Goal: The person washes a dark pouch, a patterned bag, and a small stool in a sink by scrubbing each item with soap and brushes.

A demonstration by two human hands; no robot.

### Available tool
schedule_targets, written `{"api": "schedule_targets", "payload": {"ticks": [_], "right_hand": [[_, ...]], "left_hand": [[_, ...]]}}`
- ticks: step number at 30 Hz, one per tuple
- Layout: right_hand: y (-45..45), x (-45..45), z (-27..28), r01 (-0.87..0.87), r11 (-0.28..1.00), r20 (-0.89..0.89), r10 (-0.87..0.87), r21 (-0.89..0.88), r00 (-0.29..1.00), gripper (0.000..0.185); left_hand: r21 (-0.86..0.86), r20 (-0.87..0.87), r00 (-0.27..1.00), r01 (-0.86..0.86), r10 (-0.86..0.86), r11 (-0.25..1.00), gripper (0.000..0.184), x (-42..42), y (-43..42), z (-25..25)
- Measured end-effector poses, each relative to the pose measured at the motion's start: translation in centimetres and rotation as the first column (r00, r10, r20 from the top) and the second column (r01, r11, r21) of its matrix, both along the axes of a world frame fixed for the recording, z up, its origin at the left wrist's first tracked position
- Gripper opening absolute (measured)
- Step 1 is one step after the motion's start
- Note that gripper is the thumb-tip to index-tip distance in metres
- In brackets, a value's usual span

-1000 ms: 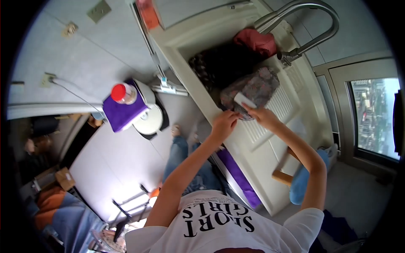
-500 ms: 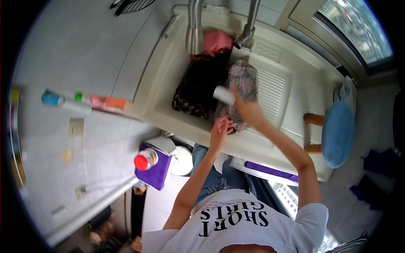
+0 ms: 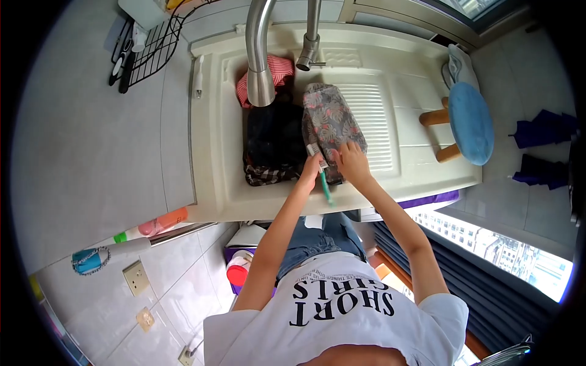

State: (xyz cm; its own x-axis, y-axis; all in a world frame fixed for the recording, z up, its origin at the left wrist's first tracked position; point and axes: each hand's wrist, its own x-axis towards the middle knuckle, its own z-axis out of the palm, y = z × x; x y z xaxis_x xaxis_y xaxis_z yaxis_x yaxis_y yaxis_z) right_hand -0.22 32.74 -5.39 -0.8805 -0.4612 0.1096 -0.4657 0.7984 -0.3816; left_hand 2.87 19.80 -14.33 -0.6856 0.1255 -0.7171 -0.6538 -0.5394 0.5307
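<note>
My left hand (image 3: pixel 311 167) is closed on a small white piece with dark markings (image 3: pixel 316 152); a green strip (image 3: pixel 325 188) hangs below it. The grey bag with a pink and pale leaf pattern (image 3: pixel 329 113) lies along the right edge of the sink basin. On its lower right part rests my right hand (image 3: pixel 352 163), fingers bent and gripping the fabric. Beside the bag, dark cloth (image 3: pixel 276 137) with a checked end fills the basin, and a red striped cloth (image 3: pixel 279 70) lies at the back.
A tall metal faucet (image 3: pixel 259 73) arches over the basin, with a second tap (image 3: pixel 309 52) beside it. The ribbed washboard (image 3: pixel 375 128) is to the right. A blue-topped stool (image 3: pixel 471 124) stands on the sink's right side. A toothbrush-like white object (image 3: pixel 199 76) lies on the left rim.
The view has turned and shifted. My right hand earlier held a white object; now it is on the bag, and my left hand holds a white piece with a green strip.
</note>
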Motion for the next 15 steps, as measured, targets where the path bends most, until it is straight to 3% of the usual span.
{"api": "schedule_targets", "payload": {"ticks": [1, 2, 4, 6, 8, 10, 12, 13, 15], "right_hand": [[-0.9, -1.1, 0.0, 0.115, 0.992, -0.133, -0.108, 0.050, 0.985, 0.033], [-1.8, -1.9, 0.0, 0.121, 0.991, -0.139, -0.113, 0.053, 0.984, 0.033], [-3.4, -3.1, 0.4, 0.222, 0.948, -0.251, -0.164, 0.226, 0.954, 0.036], [-3.5, -3.5, -0.8, 0.184, 0.956, -0.162, -0.149, 0.228, 0.976, 0.033], [-2.8, -5.2, -1.8, 0.141, 0.965, -0.078, -0.126, 0.221, 0.989, 0.030], [0.3, -7.5, -2.4, 0.170, 0.982, 0.371, -0.130, -0.079, 0.919, 0.025], [3.8, -8.7, -1.7, 0.350, 0.894, 0.387, -0.229, -0.280, 0.893, 0.023], [5.8, -9.2, -2.4, 0.417, 0.846, 0.468, -0.237, -0.332, 0.851, 0.022], [8.6, -9.3, -2.7, 0.546, 0.704, 0.598, -0.213, -0.454, 0.772, 0.020]], "left_hand": [[-0.148, -0.096, 0.994, 0.037, -0.052, 0.988, 0.024, -0.4, 0.5, -0.2], [-0.299, -0.183, 0.976, 0.056, -0.115, 0.953, 0.030, -0.8, 1.0, -0.4], [-0.300, -0.215, 0.973, 0.016, -0.083, 0.954, 0.033, -1.2, 1.6, 0.7], [-0.354, -0.205, 0.978, -0.053, -0.022, 0.934, 0.037, -1.0, 1.9, 3.9], [-0.441, -0.241, 0.967, -0.032, -0.084, 0.897, 0.040, -0.9, 2.1, 1.3], [-0.526, -0.257, 0.956, -0.014, -0.143, 0.851, 0.045, -0.4, 1.9, 1.0], [-0.440, -0.228, 0.947, 0.108, -0.227, 0.892, 0.055, -0.8, 1.4, 3.2], [-0.546, -0.471, 0.860, -0.107, -0.198, 0.831, 0.058, -1.0, 1.9, -1.0], [-0.637, -0.453, 0.853, -0.106, -0.259, 0.763, 0.057, -1.7, 1.4, 2.0]]}}
